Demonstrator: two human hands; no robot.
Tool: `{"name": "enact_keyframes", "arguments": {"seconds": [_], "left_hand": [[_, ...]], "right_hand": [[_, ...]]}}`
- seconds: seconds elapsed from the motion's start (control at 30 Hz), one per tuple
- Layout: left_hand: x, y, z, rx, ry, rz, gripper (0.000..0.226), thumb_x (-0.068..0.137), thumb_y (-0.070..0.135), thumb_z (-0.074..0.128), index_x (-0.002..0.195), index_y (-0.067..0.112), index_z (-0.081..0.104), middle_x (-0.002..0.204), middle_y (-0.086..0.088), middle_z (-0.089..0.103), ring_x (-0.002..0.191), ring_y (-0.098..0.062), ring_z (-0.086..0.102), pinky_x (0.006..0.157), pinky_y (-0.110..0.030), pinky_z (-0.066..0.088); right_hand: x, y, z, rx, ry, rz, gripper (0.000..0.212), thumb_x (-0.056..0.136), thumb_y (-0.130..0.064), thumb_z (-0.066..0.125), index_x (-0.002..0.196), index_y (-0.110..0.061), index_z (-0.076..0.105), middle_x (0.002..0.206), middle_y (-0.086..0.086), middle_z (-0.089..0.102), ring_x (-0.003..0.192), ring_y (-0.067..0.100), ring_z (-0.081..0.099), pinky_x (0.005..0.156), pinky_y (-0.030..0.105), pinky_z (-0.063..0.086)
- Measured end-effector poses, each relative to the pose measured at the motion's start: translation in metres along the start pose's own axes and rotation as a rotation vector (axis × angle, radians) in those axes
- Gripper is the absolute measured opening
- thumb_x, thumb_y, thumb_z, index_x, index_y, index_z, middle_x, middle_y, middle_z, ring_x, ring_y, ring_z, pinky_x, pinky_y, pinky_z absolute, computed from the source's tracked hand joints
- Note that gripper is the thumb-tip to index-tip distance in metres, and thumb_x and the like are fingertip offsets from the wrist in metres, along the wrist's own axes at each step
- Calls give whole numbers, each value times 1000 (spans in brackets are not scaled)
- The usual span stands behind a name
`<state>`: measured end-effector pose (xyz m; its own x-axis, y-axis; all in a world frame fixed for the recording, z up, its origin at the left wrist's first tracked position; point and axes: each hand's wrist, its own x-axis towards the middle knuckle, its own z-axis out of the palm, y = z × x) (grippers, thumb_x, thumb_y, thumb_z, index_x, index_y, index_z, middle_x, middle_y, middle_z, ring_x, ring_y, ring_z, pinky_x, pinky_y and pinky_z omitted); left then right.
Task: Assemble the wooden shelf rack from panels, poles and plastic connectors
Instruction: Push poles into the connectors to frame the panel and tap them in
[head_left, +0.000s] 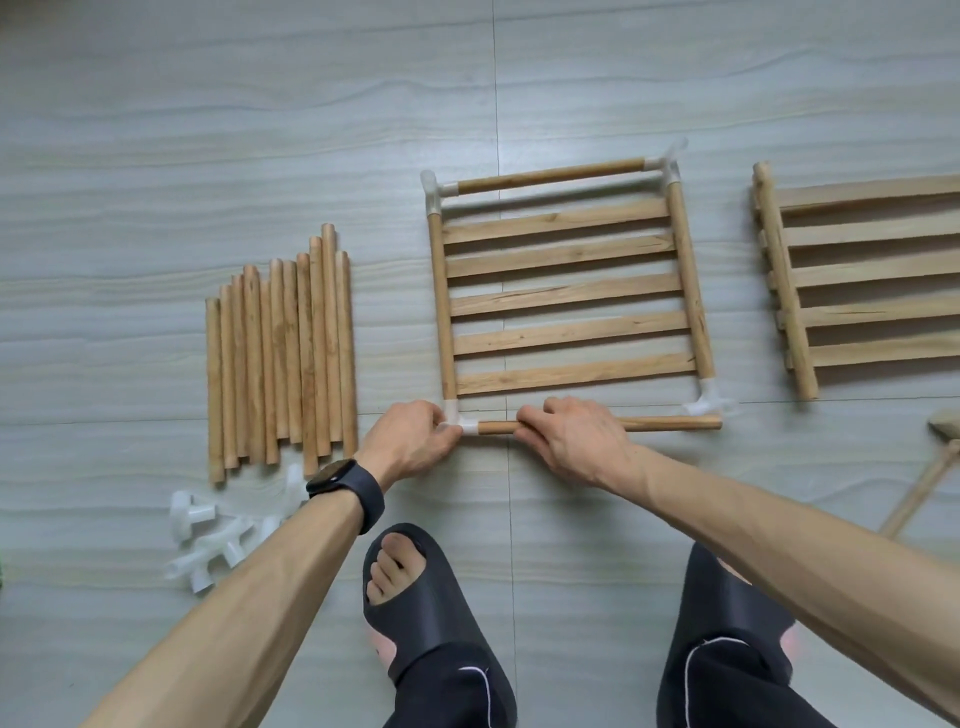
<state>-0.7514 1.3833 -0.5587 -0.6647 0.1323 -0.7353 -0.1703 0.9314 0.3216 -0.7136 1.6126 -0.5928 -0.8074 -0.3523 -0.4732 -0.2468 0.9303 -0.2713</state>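
Note:
A slatted wooden panel (566, 293) lies flat on the floor with white plastic connectors at its corners. My left hand (413, 441) pinches the near-left connector (464, 422). My right hand (574, 436) grips a wooden pole (670, 424) lying along the panel's near edge. The pole's left end sits in that connector. Its right end lies just in front of the near-right connector (709, 402), outside it. Another pole (550, 175) joins the two far connectors.
A row of several loose poles (280, 353) lies to the left, with a pile of spare white connectors (218, 545) in front of it. A second slatted panel (862, 280) lies at the right. A wooden mallet (930, 478) sits at the right edge. My sandalled feet are near me.

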Motion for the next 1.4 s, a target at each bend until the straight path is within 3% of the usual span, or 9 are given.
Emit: {"name": "enact_keyframes", "arguments": {"seconds": [0.1, 0.3, 0.5, 0.77, 1.0, 1.07, 1.17, 1.3, 1.4], "left_hand": [[3, 7, -2, 178, -12, -75, 27, 96, 39, 48, 97, 17, 65, 89, -4, 68, 84, -27, 63, 66, -32, 45], [0, 44, 11, 532, 363, 153, 47, 94, 37, 52, 135, 15, 47, 131, -11, 54, 115, -32, 51, 82, -41, 44], [18, 105, 47, 604, 30, 446, 48, 94, 65, 48, 135, 40, 49, 158, -7, 28, 141, -38, 25, 111, -55, 33], [27, 102, 61, 484, 33, 427, 38, 101, 58, 39, 116, 27, 54, 160, -12, 24, 149, -46, 9, 97, -57, 51], [29, 93, 59, 461, 26, 484, 41, 101, 58, 34, 119, 25, 50, 164, -10, 23, 150, -46, 11, 106, -59, 43], [29, 94, 58, 466, 39, 501, 42, 101, 58, 33, 120, 24, 50, 165, -9, 24, 148, -47, 15, 108, -58, 40], [34, 93, 55, 491, 52, 525, 44, 101, 58, 32, 121, 23, 50, 164, -10, 26, 146, -51, 20, 113, -55, 33], [40, 96, 52, 447, 48, 505, 43, 100, 60, 32, 118, 25, 50, 164, -12, 25, 147, -52, 17, 117, -55, 28], [43, 105, 53, 411, 37, 489, 41, 99, 62, 33, 115, 28, 49, 166, -12, 21, 148, -52, 13, 117, -56, 28]], "right_hand": [[-8, -2, -7, 228, 6, 62, 41, 103, -51, 44, 132, -24, 56, 123, 6, 57, 117, 28, 51, 97, 40, 45], [-60, 73, -33, 621, 685, 519, 33, 98, -42, 60, 119, -17, 59, 114, -3, 54, 109, 16, 50, 93, 32, 43], [-90, 136, -13, 1229, 179, 967, 43, 91, -45, 72, 115, -12, 59, 106, 9, 69, 96, 31, 73, 88, 48, 58], [-86, 139, 1, 1625, 292, 1031, 7, 86, -4, 65, 80, -3, 67, 72, 12, 63, 67, 25, 69, 61, 32, 61], [-87, 134, 0, 965, 162, 889, 15, 91, -23, 64, 90, -8, 64, 76, 0, 67, 51, 13, 68, 57, 25, 59], [-82, 124, 0, 692, 145, 855, 20, 92, -30, 62, 99, -12, 56, 94, 2, 61, 69, 15, 67, 58, 15, 46], [-81, 115, 6, 518, 149, 841, 28, 93, -31, 58, 109, -9, 53, 108, 10, 57, 98, 33, 59, 79, 35, 45], [-92, 118, 8, 1361, 60, 944, 17, 89, -20, 70, 93, -5, 63, 61, 7, 67, 60, 22, 69, 65, 39, 63], [-100, 136, 9, 1541, 279, 1036, 20, 92, -19, 67, 102, -2, 63, 59, 8, 61, 52, 19, 64, 62, 38, 62]]}}
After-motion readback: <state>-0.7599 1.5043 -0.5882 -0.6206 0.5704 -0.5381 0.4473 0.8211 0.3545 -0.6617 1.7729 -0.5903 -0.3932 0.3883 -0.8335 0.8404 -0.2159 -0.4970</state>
